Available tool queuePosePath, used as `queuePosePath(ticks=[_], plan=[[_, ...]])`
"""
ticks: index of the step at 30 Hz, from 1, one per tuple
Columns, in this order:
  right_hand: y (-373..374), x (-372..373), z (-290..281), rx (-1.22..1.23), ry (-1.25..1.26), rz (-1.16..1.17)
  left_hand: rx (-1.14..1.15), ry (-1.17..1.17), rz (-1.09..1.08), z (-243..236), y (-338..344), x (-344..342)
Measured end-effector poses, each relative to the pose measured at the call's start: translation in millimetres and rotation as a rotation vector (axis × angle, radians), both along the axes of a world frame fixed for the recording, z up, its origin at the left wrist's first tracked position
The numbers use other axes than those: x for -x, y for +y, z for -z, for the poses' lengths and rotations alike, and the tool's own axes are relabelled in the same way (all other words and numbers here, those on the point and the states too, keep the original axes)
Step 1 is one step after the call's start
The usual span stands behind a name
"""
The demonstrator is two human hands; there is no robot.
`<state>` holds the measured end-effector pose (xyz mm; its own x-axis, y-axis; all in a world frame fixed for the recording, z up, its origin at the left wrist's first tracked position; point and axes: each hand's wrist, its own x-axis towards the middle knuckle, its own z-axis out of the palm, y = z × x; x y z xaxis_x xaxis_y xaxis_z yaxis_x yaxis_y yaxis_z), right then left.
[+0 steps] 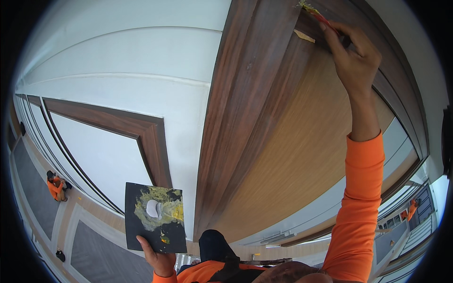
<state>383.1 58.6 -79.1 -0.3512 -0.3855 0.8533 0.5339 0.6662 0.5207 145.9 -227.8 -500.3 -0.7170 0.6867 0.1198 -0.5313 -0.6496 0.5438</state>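
Observation:
My right hand [356,59] reaches up to the top corner of a dark wood-grain door frame [250,85]. Pinched in its fingers is a small red scraper [322,18], its tip coated with yellowish filler and at the frame's surface. Just below the tip, a pale bare patch [305,36] shows in the frame. Low on the left, my left hand [159,259] grips the bottom edge of a dark square board [134,228]. Yellow and grey-green filler [170,211] is smeared over the board, around a white lump [153,208].
A light wood-grain door panel [288,127] fills the frame. White wall panels [141,56] and another dark frame [153,141] stand to the left. Farther off, a person in orange [56,187] crouches by the wall; another orange-clad person [413,207] is at far right.

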Motion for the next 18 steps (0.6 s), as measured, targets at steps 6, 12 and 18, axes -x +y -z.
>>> queuePosePath(ticks=[6,12,18], plan=[[14,1,-2,-0.04,-0.024,-0.004,0.026,-0.029,-0.034,-3,1,-3],[11,-1,4,-0.024,0.039,-0.034,0.015,-0.026,-0.027,0,1,-3],[6,-17,12,0.013,0.059,0.022,0.002,-0.018,0.003,-1,-1,-1]])
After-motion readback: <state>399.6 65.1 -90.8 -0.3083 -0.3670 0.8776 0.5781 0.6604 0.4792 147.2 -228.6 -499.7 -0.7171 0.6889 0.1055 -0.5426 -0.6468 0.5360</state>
